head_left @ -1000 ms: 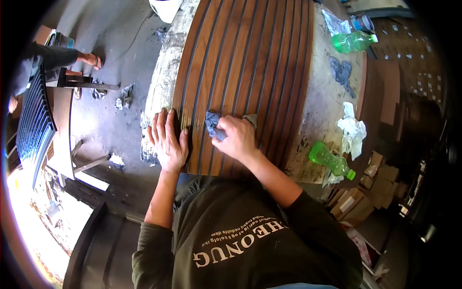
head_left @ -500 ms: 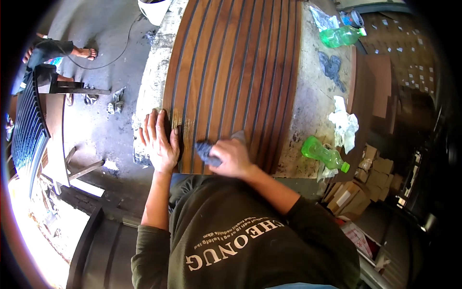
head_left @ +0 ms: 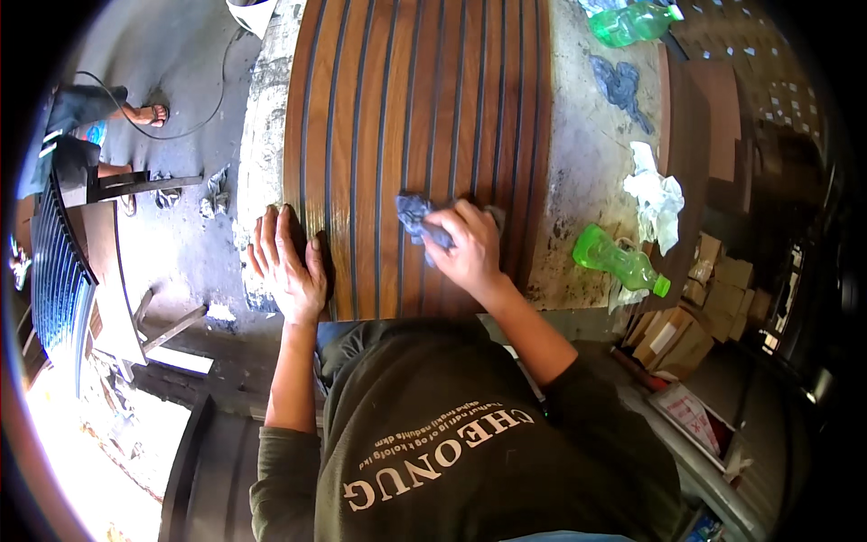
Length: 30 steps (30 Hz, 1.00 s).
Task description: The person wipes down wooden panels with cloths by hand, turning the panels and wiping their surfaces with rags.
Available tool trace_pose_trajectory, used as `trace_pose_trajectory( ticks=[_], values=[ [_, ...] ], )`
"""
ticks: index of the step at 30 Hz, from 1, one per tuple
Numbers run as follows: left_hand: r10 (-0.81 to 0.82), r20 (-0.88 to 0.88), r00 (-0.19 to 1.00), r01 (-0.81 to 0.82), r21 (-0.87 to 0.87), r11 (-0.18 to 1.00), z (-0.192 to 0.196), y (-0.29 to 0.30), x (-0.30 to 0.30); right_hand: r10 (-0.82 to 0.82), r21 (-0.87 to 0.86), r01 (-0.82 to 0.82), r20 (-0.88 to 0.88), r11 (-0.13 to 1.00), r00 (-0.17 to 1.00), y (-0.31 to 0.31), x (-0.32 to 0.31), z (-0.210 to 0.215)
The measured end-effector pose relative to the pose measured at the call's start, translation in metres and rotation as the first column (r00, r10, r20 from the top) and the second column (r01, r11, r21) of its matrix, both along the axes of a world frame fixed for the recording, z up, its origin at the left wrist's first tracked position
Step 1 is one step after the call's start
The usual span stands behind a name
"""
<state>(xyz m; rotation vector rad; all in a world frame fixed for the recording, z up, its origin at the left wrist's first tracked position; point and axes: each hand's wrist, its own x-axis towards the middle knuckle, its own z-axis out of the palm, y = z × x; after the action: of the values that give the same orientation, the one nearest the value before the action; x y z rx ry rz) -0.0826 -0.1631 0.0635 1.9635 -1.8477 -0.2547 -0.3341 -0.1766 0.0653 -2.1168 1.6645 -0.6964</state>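
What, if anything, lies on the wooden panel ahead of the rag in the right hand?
Nothing visible: the right hand presses the rag on the wooden panel, whose slats ahead look bare. The left hand rests flat at its edge.

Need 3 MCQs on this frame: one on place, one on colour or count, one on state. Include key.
1. Where does the left hand lie?
A. flat on the left edge of the slatted wood panel
B. on a green bottle
C. on the floor

2. How many green plastic bottles are in view?
A. one
B. two
C. four

3. The right hand is:
A. empty and open
B. gripping a grey-blue rag
C. gripping a brush

Key: 1 A, palm down on the panel edge; 2 B, one at the near right, one at the top; 3 B, fingers closed on the rag.
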Motion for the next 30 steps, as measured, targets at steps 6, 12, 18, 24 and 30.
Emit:
trace_pose_trajectory(
  ticks=[6,12,18,24,30],
  values=[
    [-0.034,0.019,0.999,0.035,-0.046,0.998,-0.008,0.0,0.002,-0.206,-0.058,0.204,-0.024,0.977,0.978,-0.107,0.003,-0.003],
    [-0.012,0.027,1.0,0.013,-0.028,1.0,-0.004,0.003,0.003,0.13,0.136,-0.138,0.068,0.981,0.989,0.032,0.033,0.014],
    [-0.029,0.028,0.999,0.031,-0.052,0.998,-0.006,0.002,0.001,0.029,0.239,0.002,-0.129,0.971,0.991,-0.069,0.026,0.014],
    [-0.016,0.007,1.0,0.017,-0.051,0.999,-0.011,0.0,0.002,0.029,0.055,-0.028,-0.018,0.998,0.999,-0.016,0.032,0.002],
    [-0.036,0.022,0.999,0.038,-0.089,0.995,-0.006,0.001,0.005,0.219,0.061,-0.219,0.003,0.974,0.976,0.04,-0.007,0.024]
  ],
)
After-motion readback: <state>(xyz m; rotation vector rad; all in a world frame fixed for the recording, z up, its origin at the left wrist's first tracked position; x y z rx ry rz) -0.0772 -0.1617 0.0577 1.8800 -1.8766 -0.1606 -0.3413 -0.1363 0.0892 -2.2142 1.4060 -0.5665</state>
